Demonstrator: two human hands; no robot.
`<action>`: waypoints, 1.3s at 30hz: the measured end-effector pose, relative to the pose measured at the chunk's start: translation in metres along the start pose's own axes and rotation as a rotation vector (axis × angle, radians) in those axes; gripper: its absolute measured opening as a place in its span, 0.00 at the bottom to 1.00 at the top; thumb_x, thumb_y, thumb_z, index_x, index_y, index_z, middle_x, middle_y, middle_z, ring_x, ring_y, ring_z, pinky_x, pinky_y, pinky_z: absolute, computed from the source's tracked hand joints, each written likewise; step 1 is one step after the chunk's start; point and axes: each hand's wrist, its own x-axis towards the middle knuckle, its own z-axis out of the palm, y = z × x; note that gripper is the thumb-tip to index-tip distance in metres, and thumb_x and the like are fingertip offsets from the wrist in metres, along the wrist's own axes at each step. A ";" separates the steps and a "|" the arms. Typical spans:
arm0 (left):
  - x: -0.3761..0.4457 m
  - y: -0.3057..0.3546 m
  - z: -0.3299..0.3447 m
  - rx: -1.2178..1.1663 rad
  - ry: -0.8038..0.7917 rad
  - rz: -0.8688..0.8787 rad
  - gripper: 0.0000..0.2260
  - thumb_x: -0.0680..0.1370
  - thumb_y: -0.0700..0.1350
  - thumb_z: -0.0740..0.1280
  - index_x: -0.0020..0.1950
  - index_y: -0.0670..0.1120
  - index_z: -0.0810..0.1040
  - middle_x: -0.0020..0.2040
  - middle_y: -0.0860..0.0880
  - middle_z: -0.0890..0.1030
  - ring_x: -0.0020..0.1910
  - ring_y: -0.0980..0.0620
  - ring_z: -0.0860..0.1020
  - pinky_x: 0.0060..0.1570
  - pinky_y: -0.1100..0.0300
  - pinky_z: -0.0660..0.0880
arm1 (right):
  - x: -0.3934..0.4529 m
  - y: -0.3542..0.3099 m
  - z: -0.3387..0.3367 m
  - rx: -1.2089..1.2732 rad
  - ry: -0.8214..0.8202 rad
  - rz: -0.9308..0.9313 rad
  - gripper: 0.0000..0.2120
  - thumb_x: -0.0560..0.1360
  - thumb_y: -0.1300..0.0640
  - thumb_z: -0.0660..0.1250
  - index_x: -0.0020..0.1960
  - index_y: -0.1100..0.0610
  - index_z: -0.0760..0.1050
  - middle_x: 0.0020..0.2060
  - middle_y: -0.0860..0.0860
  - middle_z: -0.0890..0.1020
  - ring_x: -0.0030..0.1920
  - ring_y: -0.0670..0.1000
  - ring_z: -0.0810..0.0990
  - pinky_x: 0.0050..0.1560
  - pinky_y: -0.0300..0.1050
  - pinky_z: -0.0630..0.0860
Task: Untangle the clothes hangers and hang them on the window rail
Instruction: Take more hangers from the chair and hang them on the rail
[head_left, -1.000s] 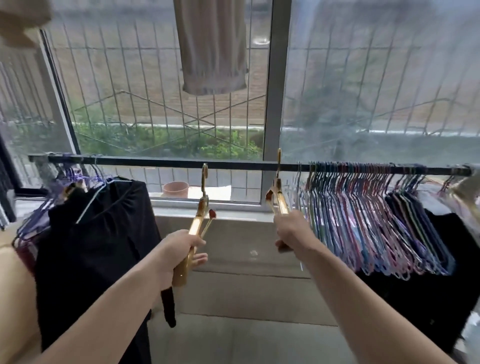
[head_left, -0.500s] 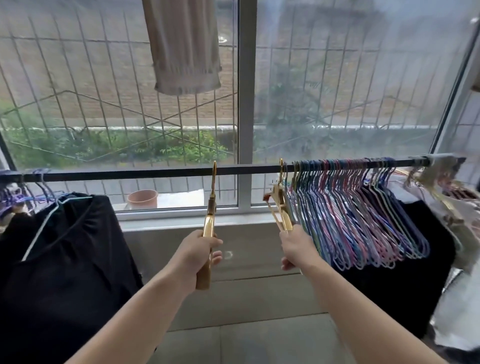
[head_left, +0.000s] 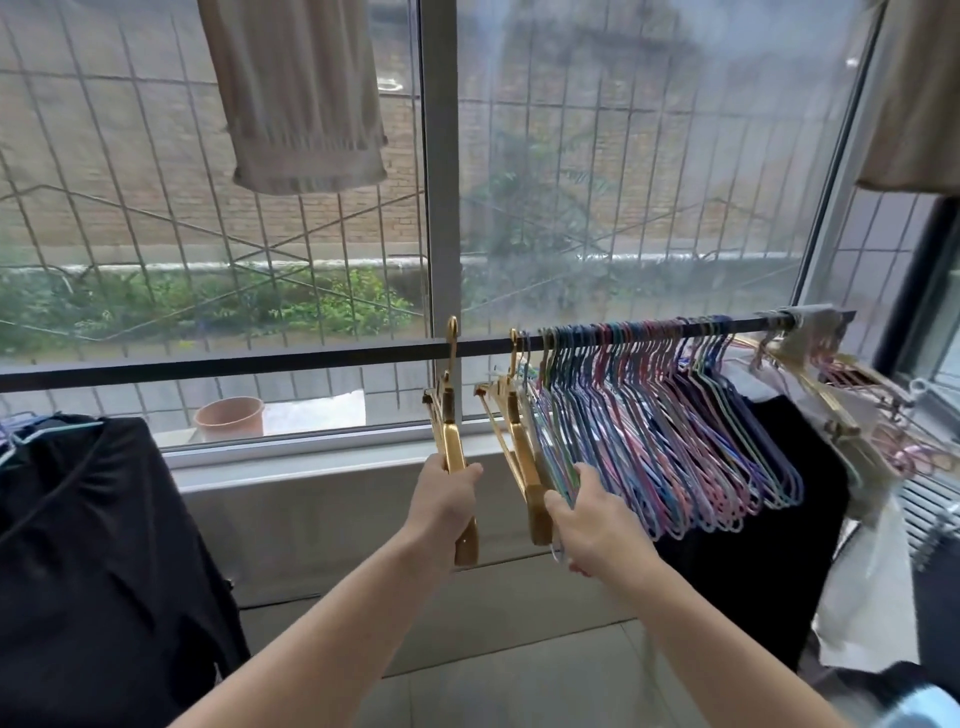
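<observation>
Nearest the camera, two bare forearms reach forward over a pale tiled floor (head_left: 498, 686). The left hand (head_left: 441, 506) has its fingers curled round the lower arm of a gold hanger (head_left: 453, 452), whose hook sits over the dark window rail (head_left: 260, 364) just left of the window's central post. The right hand (head_left: 592, 525) grips the lower part of a second gold hanger (head_left: 522, 457), its fingers wrapped round the bar; this hanger's hook is also over the rail, close beside the first and pressed against a dense row of thin coloured hangers (head_left: 665, 431) in pink, blue and green that fills the rail to the right. The right fingertips seem also to touch the nearest of those thin hangers, though the overlap makes this hard to judge. A black garment (head_left: 93, 561) hangs at the left end of the rail and another dark garment (head_left: 800, 519) hangs behind the coloured row. Further right, a tangle of gold and pink hangers (head_left: 852, 405) droops off the rail's end above a white plastic bag (head_left: 867, 597). Beyond the glass, a terracotta pot (head_left: 229, 418) stands on the outer ledge, a beige cloth (head_left: 301, 93) hangs overhead, and a metal grille fronts a brick wall and greenery.
</observation>
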 end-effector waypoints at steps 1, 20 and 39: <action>0.006 0.002 0.008 0.021 -0.008 0.006 0.09 0.82 0.47 0.65 0.60 0.46 0.74 0.44 0.45 0.75 0.41 0.49 0.73 0.45 0.50 0.74 | 0.003 0.003 -0.002 0.011 0.003 -0.005 0.31 0.80 0.39 0.55 0.78 0.46 0.50 0.49 0.53 0.82 0.40 0.53 0.85 0.49 0.58 0.83; 0.039 -0.006 0.068 0.122 -0.240 -0.144 0.10 0.83 0.48 0.66 0.57 0.42 0.78 0.45 0.44 0.83 0.43 0.46 0.82 0.42 0.54 0.77 | 0.012 0.033 -0.025 -0.103 -0.010 -0.077 0.09 0.82 0.48 0.59 0.55 0.52 0.74 0.46 0.50 0.81 0.42 0.52 0.84 0.48 0.56 0.84; 0.022 -0.025 0.032 -0.267 -0.187 -0.266 0.04 0.83 0.40 0.63 0.55 0.40 0.72 0.44 0.35 0.81 0.40 0.39 0.82 0.41 0.45 0.84 | 0.064 -0.001 0.007 -0.313 0.279 -0.193 0.10 0.82 0.49 0.62 0.54 0.56 0.74 0.46 0.51 0.78 0.44 0.51 0.78 0.43 0.47 0.77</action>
